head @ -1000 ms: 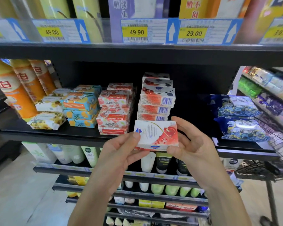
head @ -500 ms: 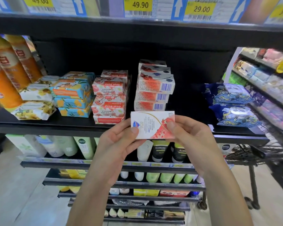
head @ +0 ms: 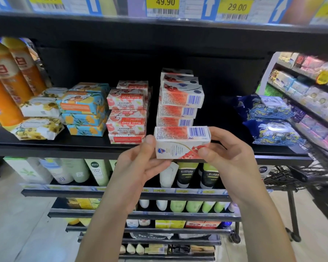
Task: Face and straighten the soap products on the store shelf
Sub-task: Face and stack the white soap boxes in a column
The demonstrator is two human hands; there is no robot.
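Item: soap box [head: 182,142], white and red, long axis lying left to right, barcode panel uppermost, logo face toward the person. Location: held at the shelf [head: 64,148] front edge, directly before its matching stack [head: 180,103] (barcodes outward there too). Left hand [head: 138,167] pinches the left end, right hand [head: 227,157] the right end; both hands equally near. The stack lies straight ahead, beyond them. Neighbour: Goat Soap boxes [head: 127,114], to the left.

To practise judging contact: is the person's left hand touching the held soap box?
Touching. Head view: the left hand pinches the soap box at its left end, thumb on its front.
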